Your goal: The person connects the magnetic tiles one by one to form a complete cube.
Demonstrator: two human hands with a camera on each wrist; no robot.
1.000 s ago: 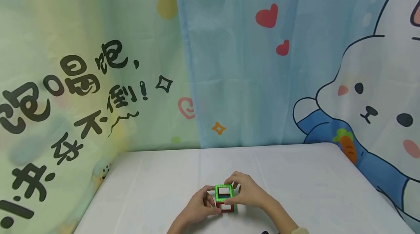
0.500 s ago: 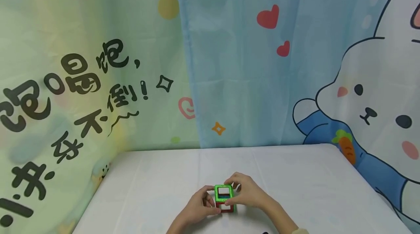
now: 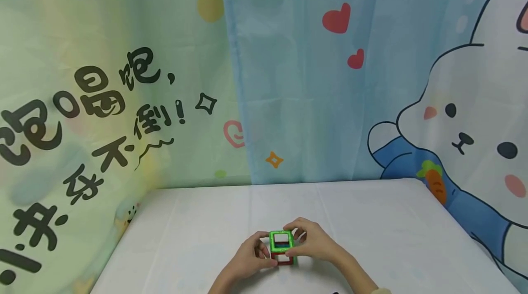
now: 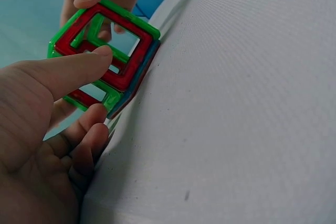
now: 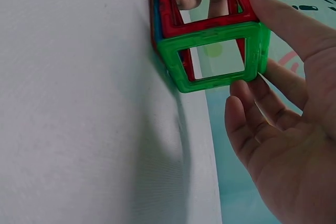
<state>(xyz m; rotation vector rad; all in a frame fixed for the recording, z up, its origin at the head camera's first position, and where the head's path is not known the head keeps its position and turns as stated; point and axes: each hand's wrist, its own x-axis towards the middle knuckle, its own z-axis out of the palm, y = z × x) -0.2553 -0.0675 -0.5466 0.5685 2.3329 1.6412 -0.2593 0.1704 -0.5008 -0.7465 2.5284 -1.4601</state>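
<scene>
Left hand (image 3: 249, 259): curled against the left side of the tile cube (image 3: 282, 248). Its thumb lies along the near red frame, and its fingers (image 4: 86, 129) are bent in under the lower green edge. It holds the cube by thumb and fingertips; the palm stays off it.

Tile cube: a small hollow box of square frame tiles, standing on the white tablecloth (image 3: 371, 230) directly between the two hands. Green tile on top, red tile facing the person; a blue tile edge shows at the base in the wrist views. The panes are open, with cloth and fingers visible through them.

Right hand (image 3: 315, 243): cupped round the right side of the cube. Its thumb runs along the top right edge, and a fingertip reaches over the far top corner. In the right wrist view the remaining fingers (image 5: 252, 124) are loosely bent just beside the green side tile; whether they touch it cannot be told.

Beyond both hands hangs a cartoon curtain (image 3: 288, 78) printed with hearts and a rabbit.
</scene>
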